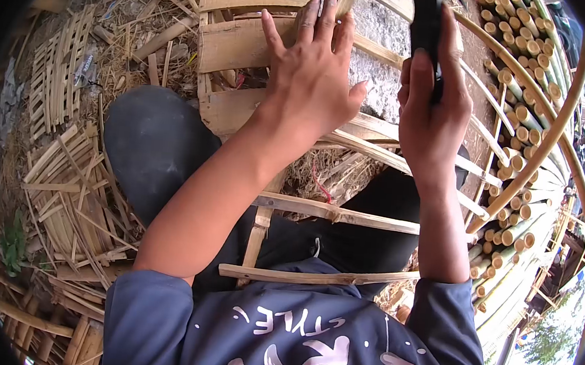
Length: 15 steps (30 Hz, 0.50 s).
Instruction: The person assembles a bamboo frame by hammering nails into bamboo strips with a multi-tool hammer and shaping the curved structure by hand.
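Note:
My left hand [308,79] lies with its fingers spread over a flat bamboo slat [235,44] of a frame, palm down. My right hand [434,118] is wrapped round the black handle of a hammer [427,24], held raised over the right side of the frame. The hammer's head is partly cut off by the top edge of the view. Beneath the frame, between the two hands, is a rough grey stone block [382,34]. Narrow bamboo strips [338,213] of the same frame stretch across my lap.
Stacked cut bamboo poles [519,133] stand to the right, with a long curved pole [553,143] in front. Split bamboo pieces [72,198] are heaped on the left, near a slatted bamboo panel [58,72]. Bamboo scraps and shavings [138,37] cover the ground.

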{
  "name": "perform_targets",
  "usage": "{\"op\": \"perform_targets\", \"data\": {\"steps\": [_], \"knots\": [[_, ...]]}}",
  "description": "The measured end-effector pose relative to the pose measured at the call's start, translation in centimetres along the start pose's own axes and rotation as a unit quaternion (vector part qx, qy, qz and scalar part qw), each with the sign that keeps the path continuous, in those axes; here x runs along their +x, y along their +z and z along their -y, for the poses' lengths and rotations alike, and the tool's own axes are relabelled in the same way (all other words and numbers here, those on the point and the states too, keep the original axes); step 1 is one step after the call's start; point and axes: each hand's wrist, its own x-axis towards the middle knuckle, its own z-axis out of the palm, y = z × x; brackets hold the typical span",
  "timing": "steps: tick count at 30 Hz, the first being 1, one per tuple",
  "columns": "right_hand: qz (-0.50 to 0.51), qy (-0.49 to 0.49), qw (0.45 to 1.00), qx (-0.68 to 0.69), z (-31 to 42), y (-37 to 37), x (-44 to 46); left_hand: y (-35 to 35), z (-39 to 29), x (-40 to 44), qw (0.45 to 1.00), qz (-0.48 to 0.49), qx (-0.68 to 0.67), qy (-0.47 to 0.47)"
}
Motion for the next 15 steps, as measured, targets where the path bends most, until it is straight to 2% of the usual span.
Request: {"op": "perform_targets", "data": {"steps": [2,4,5,7,9,11,14,15], "knots": [[0.054,-0.090,0.993,-0.060,-1.7,0.5,0.8,-0.5,0.2,0.0,1.000,0.025,0.009,-0.014],[0.163,-0.071,0.971,-0.157,-0.5,-1.0,1.3,-0.5,-0.3,0.0,0.999,0.034,0.005,-0.003],[0.101,-0.041,0.991,-0.078,0.0,-0.9,1.0,-0.2,-0.1,0.3,1.000,0.016,0.007,-0.002],[0.028,-0.068,0.996,-0.057,-0.3,0.1,0.6,0.0,0.3,-0.1,1.000,0.000,0.007,0.004],[0.135,-0.064,0.981,-0.123,-0.4,-0.7,0.7,0.0,0.2,-0.1,1.000,0.002,0.009,0.002],[0.109,-0.018,0.990,-0.082,0.4,-0.8,0.8,0.1,0.4,-0.3,1.000,0.003,0.007,-0.002],[0.052,-0.082,0.992,-0.077,-0.8,0.4,0.6,-0.6,0.3,-0.4,0.999,0.029,0.014,-0.005],[0.122,-0.055,0.983,-0.128,-0.2,-0.4,0.9,-0.8,0.1,-0.1,0.999,0.039,0.024,-0.006]]}}
